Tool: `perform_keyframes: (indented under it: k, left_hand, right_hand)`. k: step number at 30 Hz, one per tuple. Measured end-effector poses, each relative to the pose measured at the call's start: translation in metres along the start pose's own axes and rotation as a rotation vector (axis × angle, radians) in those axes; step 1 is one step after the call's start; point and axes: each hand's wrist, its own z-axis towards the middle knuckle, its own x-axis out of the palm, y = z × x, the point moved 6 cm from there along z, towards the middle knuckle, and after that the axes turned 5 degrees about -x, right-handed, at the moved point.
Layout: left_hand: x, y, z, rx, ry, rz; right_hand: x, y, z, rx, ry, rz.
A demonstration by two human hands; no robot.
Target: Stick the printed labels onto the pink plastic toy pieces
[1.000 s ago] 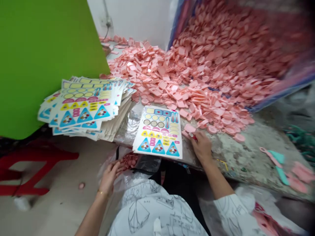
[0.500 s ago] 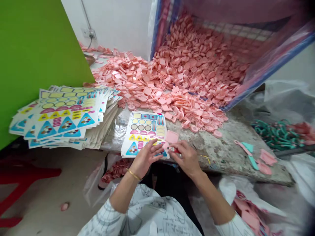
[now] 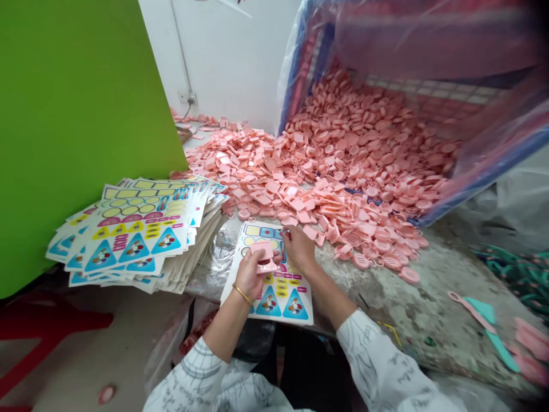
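Observation:
My left hand (image 3: 251, 273) grips a small pink plastic toy piece (image 3: 265, 254), flat and squarish, above the sticker sheet (image 3: 263, 292). The sheet lies at the table's front edge, printed with yellow circles, blue triangles and pink marks. My right hand (image 3: 299, 249) is closed, its fingertips at the sheet's upper right corner by the blue stickers. A small slim tool (image 3: 285, 232) shows at those fingertips; most of it is hidden by the hand, and its exact kind cannot be made out.
Left of me lies a fanned stack of sticker sheets (image 3: 137, 246) beside a green panel (image 3: 86, 114). A heap of pink plastic pieces (image 3: 343, 171) spills from a blue-edged crate (image 3: 484, 189). On the right lie pink and teal pieces (image 3: 484, 320). A red stool (image 3: 55, 326) stands lower left.
My left hand came up from the bag of pink pieces below the table and took the pink piece from my right hand. My right hand moved from beside the sheet to its upper right corner.

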Motion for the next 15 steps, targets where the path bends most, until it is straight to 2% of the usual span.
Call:
perform_keyframes:
  k: [5, 15]
  left_hand:
    - [-0.007, 0.018, 0.017, -0.059, -0.057, -0.049]
    - [-0.008, 0.02, 0.02, -0.074, -0.091, -0.023]
  right_hand:
    - [0.029, -0.002, 0.01, -0.011, 0.02, -0.167]
    - [0.028, -0.008, 0.0, -0.036, 0.008, -0.057]
